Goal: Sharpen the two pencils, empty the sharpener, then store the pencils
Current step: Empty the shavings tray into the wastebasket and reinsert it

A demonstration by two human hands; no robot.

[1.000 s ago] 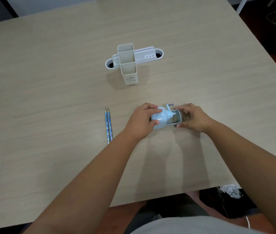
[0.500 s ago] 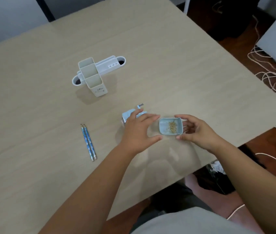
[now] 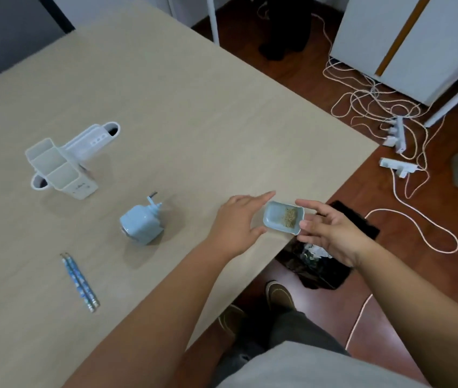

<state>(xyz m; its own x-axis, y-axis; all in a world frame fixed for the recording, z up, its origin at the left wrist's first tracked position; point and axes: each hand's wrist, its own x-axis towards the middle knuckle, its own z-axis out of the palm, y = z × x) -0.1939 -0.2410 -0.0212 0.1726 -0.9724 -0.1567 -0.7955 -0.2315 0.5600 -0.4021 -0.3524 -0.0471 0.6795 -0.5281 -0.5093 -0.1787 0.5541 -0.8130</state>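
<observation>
**Shavings drawer held at the desk's right edge**

At the far left of the desk (image 3: pixel 194 113) stands a white pencil holder (image 3: pixel 65 163), its compartments open upward. Nearer the person, two blue pencils (image 3: pixel 80 282) lie side by side and touching, flat on the wood. To their right and farther back sits the pale blue sharpener (image 3: pixel 141 226), its crank handle pointing up and away; neither hand touches it.

Further right, the left hand (image 3: pixel 239 222) has fingers spread and loosely open, thumb and fingertips just beside the left end of the small blue shavings drawer (image 3: pixel 283 217); whether it grips the drawer cannot be told. The right hand (image 3: pixel 331 236) holds the drawer at its right end between thumb and fingers. A clump of brown shavings (image 3: pixel 291 217) lies in the drawer, which is level over the desk's right edge. Below, on the floor, a dark bag (image 3: pixel 317 264) lies open, and white cables (image 3: pixel 376 107) trail farther right.
</observation>
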